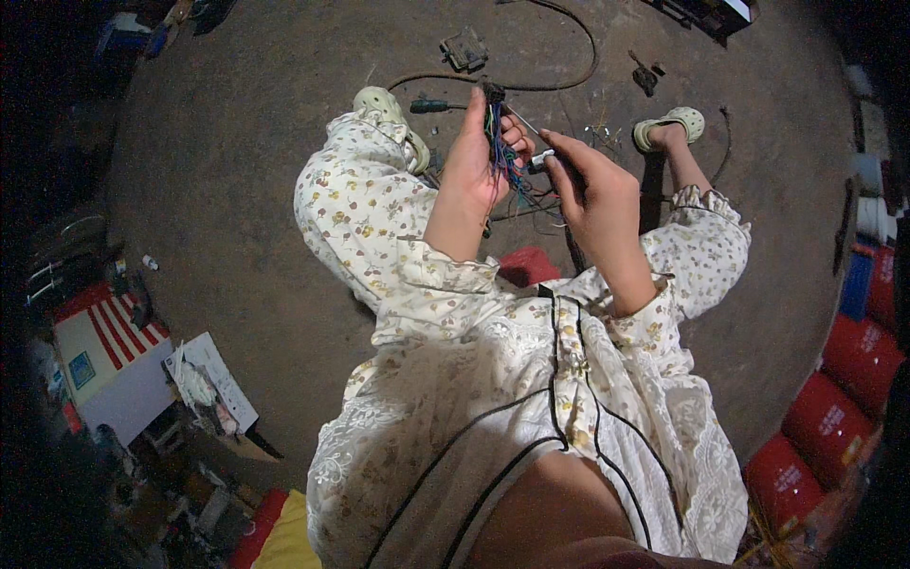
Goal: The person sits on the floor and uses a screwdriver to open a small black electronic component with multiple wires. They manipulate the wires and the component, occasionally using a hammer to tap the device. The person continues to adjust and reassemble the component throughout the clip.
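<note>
My left hand [467, 161] is closed around a bundle of thin coloured wires [502, 156], mostly blue, green and purple. At the top of the bundle sits a small dark connector [492, 92], just past my left thumb. Between the fingers of my right hand [605, 190] is a thin metal tool [524, 122] that slants up and left towards the connector. A small white piece [541, 160] shows by my right fingertips; whether it belongs to the tool I cannot tell. Loose wire ends hang below both hands.
On the floor lie a cable plug [429, 106], a long curved cable [595, 43], a dirty square part [464, 49] and a dark clump [646, 78]. Wire scraps [599, 133] lie near my right foot. Red packages [834, 417] line the right; a striped box [114, 332] stands left.
</note>
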`<state>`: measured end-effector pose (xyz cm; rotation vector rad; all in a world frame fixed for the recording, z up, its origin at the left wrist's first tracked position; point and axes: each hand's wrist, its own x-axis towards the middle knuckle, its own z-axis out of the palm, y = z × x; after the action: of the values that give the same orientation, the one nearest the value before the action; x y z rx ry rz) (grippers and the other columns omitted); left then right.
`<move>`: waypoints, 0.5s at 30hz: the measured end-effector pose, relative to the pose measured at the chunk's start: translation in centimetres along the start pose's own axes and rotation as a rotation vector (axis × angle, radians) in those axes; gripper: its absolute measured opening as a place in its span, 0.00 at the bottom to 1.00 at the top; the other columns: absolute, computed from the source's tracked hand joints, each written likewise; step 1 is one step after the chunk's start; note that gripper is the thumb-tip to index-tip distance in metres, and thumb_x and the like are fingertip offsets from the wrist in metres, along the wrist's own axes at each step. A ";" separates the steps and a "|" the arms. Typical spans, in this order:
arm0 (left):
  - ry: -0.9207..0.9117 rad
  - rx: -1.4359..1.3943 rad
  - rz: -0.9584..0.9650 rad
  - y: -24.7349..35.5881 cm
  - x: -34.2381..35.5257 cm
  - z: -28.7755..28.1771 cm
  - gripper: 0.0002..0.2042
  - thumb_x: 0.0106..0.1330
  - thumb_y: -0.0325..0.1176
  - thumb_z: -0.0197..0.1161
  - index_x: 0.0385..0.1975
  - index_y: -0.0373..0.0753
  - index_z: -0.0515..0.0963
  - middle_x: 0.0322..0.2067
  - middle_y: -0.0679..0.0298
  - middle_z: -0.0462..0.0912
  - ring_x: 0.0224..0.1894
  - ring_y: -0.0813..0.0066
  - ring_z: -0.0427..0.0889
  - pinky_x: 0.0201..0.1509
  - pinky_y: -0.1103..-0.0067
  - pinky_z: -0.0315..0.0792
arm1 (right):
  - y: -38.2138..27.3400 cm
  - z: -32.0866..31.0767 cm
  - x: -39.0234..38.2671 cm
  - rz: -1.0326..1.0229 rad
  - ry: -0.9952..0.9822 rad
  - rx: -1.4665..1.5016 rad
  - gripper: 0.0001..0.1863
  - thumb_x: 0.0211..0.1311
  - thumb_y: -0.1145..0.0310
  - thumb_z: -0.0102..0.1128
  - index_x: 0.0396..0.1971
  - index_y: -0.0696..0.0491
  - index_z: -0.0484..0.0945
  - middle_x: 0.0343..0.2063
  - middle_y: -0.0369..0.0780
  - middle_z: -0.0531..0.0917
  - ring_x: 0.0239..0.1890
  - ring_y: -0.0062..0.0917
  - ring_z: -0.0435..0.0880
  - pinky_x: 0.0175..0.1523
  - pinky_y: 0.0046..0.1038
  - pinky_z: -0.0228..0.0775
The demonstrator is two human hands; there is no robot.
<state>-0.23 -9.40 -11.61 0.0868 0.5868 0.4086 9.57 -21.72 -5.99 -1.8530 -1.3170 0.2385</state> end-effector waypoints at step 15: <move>0.014 -0.011 0.018 -0.1 0.5 -0.3 0.24 0.60 0.59 0.54 0.19 0.41 0.66 0.15 0.70 0.63 0.20 0.76 0.64 0.21 0.83 0.62 | -0.1 -0.5 0.4 -0.091 0.040 -0.238 0.17 0.44 0.76 0.59 0.38 0.47 0.79 0.28 0.37 0.78 0.32 0.31 0.79 0.34 0.29 0.71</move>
<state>-0.03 -9.35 -12.16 0.0785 0.5982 0.4307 9.99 -21.59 -5.51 -1.9764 -1.4491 -0.0045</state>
